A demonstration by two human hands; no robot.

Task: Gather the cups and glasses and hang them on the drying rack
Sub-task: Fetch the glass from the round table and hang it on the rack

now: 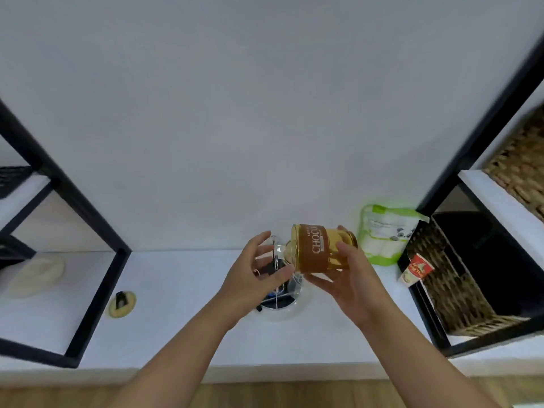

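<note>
My right hand [353, 278] grips an amber glass mug [319, 250] with a brown band and white lettering. The mug is tipped on its side, its mouth pointing left. My left hand [253, 275] curls with spread fingers around a clear glass [278, 253] just left of the mug's rim. Whether it grips the glass is unclear. Below both hands stands the drying rack [282, 301], a round pale base with thin wire arms, mostly hidden by my left hand.
A green pack of paper rolls [382, 234] leans against the wall at right. Beside it are a red and white paper cup [415, 270] and a wicker basket [450, 287] in a black-framed shelf. A yellow disc with a black clip [122, 303] and another black frame [97, 278] are at left.
</note>
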